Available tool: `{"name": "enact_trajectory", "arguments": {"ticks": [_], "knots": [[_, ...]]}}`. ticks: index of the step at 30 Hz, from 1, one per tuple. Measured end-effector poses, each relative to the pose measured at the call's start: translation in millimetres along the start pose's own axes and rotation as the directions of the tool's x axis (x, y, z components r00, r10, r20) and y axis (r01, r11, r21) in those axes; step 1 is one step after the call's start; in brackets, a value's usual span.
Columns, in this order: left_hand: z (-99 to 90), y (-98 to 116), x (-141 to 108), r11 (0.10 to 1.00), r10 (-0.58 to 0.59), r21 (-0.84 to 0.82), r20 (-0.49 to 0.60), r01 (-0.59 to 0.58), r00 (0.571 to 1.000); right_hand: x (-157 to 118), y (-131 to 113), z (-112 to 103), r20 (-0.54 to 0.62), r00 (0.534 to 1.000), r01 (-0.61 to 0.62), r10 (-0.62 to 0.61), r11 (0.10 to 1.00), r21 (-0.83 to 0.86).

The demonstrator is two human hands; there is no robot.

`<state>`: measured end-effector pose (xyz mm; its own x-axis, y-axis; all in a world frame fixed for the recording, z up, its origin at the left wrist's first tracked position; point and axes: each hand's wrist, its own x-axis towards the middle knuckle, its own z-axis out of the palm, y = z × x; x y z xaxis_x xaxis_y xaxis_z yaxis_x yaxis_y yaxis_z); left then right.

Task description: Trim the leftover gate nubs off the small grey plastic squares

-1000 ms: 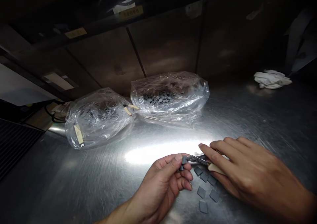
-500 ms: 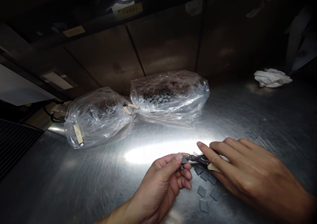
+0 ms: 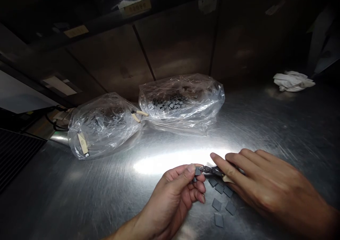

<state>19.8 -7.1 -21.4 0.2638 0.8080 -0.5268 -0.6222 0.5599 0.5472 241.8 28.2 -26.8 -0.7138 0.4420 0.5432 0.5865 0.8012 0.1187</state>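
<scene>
Between the thumb and fingers of my left hand (image 3: 177,194) are small grey square pieces (image 3: 197,171), partly hidden by the thumb. My right hand (image 3: 262,183) is wrapped round cutting pliers (image 3: 214,170) with cream handles, its index finger stretched along them. The dark jaws point left and meet the edge of the held pieces; whether they are closed on it I cannot tell. Below the pliers, several loose grey squares (image 3: 217,204) lie on the metal table (image 3: 111,194).
Two clear plastic bags hold many grey squares, one bag (image 3: 117,141) at left and another bag (image 3: 196,109) at the back. Another pair of pliers (image 3: 139,115) rests between them. A cream-handled tool (image 3: 83,143) lies on the left bag. A crumpled white cloth (image 3: 292,81) is at back right.
The right index finger and the pliers' handles have shifted very slightly. The view has tilted a little. My left hand and the grey pieces stay in place.
</scene>
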Motion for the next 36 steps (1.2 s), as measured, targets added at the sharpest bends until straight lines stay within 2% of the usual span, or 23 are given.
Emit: {"name": "enact_trajectory", "arguments": {"ticks": [5,9,16,24,36], "knots": [[-0.1,-0.7,-0.9,1.000,-0.004,0.007,-0.006,0.004,1.000,0.4,0.8,0.1,-0.004,1.000,0.012,-0.012,1.000,-0.015],[0.3,-0.8,-1.4,1.000,-0.006,0.022,-0.015,0.006,1.000,0.3,2.6,2.7,-0.004,1.000,0.011,-0.011,0.999,0.036],[2.4,0.2,-2.2,1.000,-0.014,0.017,-0.022,0.014,1.000,0.4,9.1,2.4,-0.001,0.995,-0.104,0.105,0.990,0.092],[0.0,-0.3,0.0,1.000,-0.016,-0.019,-0.006,0.016,1.000,5.9,-3.2,3.0,0.005,0.991,-0.134,0.135,0.979,0.152],[0.5,0.6,0.9,0.999,-0.022,-0.024,-0.004,0.022,1.000,7.7,-3.0,3.0,0.000,0.989,-0.148,0.150,0.972,0.185]]}}
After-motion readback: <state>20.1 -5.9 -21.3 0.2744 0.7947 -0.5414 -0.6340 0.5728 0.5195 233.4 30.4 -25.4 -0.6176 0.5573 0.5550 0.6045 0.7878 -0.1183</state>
